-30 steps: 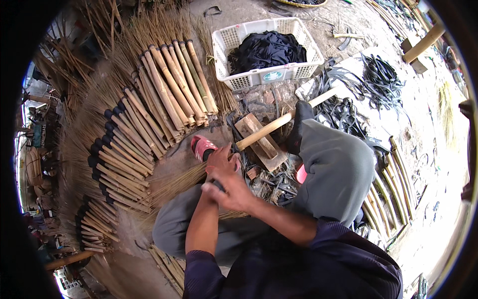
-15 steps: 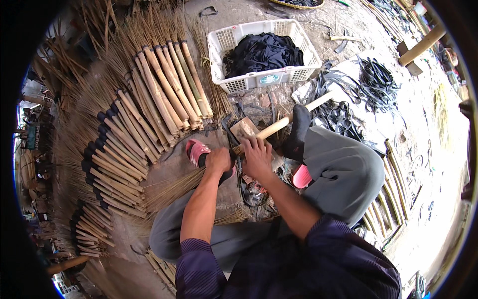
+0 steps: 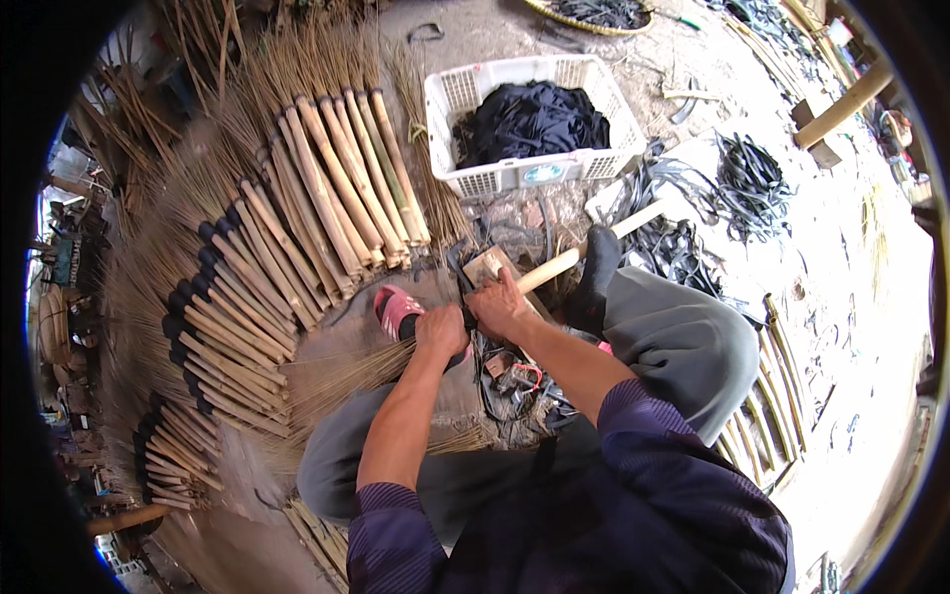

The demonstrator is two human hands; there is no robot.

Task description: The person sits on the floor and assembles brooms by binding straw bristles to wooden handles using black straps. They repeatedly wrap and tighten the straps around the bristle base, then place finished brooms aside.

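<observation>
A broom lies slantwise between my hands, its pale handle (image 3: 549, 268) running up to the right and its thin bristles (image 3: 351, 374) fanning to the lower left. My left hand (image 3: 442, 332) is closed round the broom at the head of the bristles. Beside it, my right hand (image 3: 501, 306) grips the broom at the joint, index finger stretched along the far side. A bit of black binding (image 3: 469, 318) shows between the two hands; the rest is hidden. My black-socked foot (image 3: 598, 267) rests against the handle. Just beyond my right hand is a wooden block (image 3: 487, 265).
Many bamboo-handled brooms (image 3: 336, 188) lie fanned out at left. A white crate (image 3: 440, 119) holding black strips stands ahead. Loose black strips (image 3: 749, 183) and a wooden mallet (image 3: 841, 104) lie at right. A pink shoe (image 3: 395, 305) is beyond my left hand; scraps (image 3: 520, 381) litter the ground.
My right hand has slid left along the broom, closer to my left hand, and its index finger now points outward. The whole view has shifted slightly.
</observation>
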